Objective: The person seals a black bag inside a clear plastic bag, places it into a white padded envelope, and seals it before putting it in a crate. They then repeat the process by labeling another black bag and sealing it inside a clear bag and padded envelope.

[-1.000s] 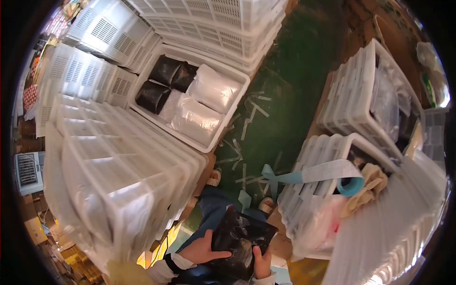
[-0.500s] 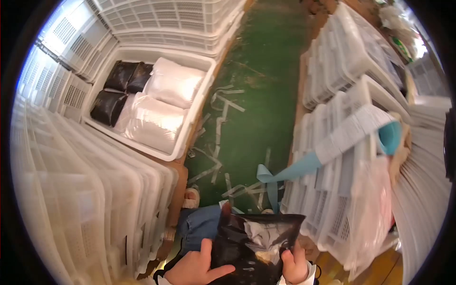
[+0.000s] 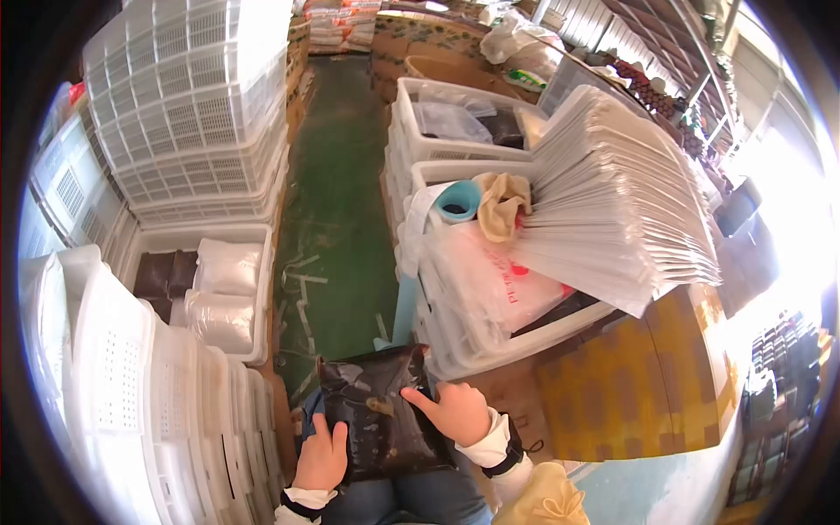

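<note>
A black plastic bag (image 3: 372,424), its shiny film wrinkled, sits over my lap. My left hand (image 3: 321,457) grips its left edge, with the thumb and a finger visible on the near face. At the right side my right hand (image 3: 462,413) holds the bag, one digit pressed onto its upper face and the other fingers partly hidden behind it. A small tan patch shows on the front of the bag. Whether anything is inside cannot be made out.
To my left stand stacked white crates (image 3: 166,385); one crate (image 3: 254,346) holds black and white packages. On the right, another crate (image 3: 464,363) carries a blue-lined label roll (image 3: 459,201), a tan cloth (image 3: 503,206) and a fan of white sheets (image 3: 612,201). Paper strips litter the green floor (image 3: 337,192).
My view has lifted and turned right. The bag now lies flatter, showing its dark face instead of the silvery patch. My right hand has moved further over its right side.
</note>
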The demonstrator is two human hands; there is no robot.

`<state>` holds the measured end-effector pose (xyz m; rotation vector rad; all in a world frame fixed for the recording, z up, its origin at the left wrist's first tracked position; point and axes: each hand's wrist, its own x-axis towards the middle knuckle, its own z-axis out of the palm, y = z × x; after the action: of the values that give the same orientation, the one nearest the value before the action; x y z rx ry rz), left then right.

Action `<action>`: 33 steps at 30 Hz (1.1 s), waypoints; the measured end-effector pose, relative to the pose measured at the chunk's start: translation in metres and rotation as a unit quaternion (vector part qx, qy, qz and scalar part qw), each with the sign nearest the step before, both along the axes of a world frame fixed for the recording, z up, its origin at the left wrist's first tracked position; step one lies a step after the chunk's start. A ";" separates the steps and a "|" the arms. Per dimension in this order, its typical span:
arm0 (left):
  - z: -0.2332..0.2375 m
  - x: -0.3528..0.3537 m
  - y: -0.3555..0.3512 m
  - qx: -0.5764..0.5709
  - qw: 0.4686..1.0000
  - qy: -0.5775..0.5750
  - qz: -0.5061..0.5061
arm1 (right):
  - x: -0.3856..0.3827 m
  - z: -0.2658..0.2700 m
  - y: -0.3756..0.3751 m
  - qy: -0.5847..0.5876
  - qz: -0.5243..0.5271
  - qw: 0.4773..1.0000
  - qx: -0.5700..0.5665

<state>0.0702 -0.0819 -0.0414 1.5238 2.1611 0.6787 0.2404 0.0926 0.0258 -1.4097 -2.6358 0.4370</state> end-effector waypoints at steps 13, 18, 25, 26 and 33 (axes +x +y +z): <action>0.084 -0.040 0.015 -0.034 0.980 -0.066 0.183 | -0.115 -0.025 0.135 0.395 -0.054 0.915 -0.067; 0.098 -0.074 0.049 0.085 0.968 -0.079 0.221 | -0.165 -0.063 0.184 0.435 -0.126 0.891 -0.024; 0.088 -0.109 0.127 0.174 0.959 -0.183 0.129 | -0.154 -0.059 0.192 0.502 -0.074 0.855 -0.108; 0.080 -0.113 0.147 0.196 0.951 -0.213 0.106 | -0.146 -0.041 0.180 0.507 -0.064 0.847 -0.148; 0.061 -0.118 0.234 0.092 0.889 -0.448 -0.039 | -0.122 -0.023 0.152 0.634 -0.017 0.709 -0.309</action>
<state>-0.0474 0.1523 0.0198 1.0335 1.3457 1.2739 0.1184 0.2443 0.0032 -0.6718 -1.2991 1.6430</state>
